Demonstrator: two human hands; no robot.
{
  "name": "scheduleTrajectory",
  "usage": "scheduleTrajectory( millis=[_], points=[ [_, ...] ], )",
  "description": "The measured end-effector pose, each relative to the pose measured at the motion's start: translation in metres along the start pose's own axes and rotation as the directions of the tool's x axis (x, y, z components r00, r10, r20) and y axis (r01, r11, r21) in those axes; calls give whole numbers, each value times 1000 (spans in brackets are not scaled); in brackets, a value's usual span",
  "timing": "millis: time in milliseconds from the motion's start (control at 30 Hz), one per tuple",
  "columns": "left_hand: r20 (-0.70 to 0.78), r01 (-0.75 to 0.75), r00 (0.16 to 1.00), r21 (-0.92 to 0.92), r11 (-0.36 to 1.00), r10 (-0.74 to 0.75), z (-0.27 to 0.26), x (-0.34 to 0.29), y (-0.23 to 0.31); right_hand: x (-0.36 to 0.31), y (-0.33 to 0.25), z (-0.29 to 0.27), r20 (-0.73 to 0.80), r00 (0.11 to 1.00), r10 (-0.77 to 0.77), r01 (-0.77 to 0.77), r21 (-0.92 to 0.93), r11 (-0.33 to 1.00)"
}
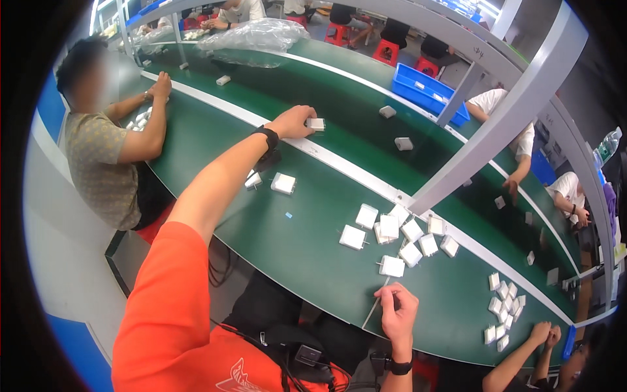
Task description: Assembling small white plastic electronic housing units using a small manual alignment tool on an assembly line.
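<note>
Reaching far out over the white divider rail, my left hand (292, 122) has its fingers closed on a white plug adapter (316, 124). My right hand (398, 308) is closed around a thin, pale stick-like tool (375, 304) near the bench's front edge. Just beyond the tool's tip lies another white adapter (392, 266) with metal prongs. Several more adapters (389, 227) sit in a loose cluster behind it on the green bench (313, 228). Left of them, one adapter (283, 183) rests below my left forearm, with another partly hidden by my wrist.
Beyond the rail (346, 163), scattered adapters (403, 144) lie on a dark green belt (353, 117). A grey post (483, 130) rises from the rail at right. Co-workers sit left and right; adapters (503, 307) lie near the right one. A blue bin (428, 91) stands across the belt.
</note>
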State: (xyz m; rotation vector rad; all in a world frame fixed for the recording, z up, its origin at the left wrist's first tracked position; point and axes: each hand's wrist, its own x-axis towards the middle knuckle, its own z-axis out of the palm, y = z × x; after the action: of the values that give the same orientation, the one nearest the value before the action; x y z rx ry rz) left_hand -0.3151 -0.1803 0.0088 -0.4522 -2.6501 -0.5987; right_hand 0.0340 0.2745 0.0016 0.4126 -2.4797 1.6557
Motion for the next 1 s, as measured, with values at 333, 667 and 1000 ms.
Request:
scheduleTrajectory(
  millis=[333,667,1000],
  points=[
    [426,-8,843,-599,801,327,-71,-100,191,-7,0,-1,-38,999,37,-36,30,999],
    [401,0,865,-600,800,302,-28,-219,288,-6,0,-3,-71,997,-1,9,110,994],
    [134,-81,960,-703,706,245,3,-245,289,-5,-41,4,115,993,-26,32,-50,998]
  ],
)
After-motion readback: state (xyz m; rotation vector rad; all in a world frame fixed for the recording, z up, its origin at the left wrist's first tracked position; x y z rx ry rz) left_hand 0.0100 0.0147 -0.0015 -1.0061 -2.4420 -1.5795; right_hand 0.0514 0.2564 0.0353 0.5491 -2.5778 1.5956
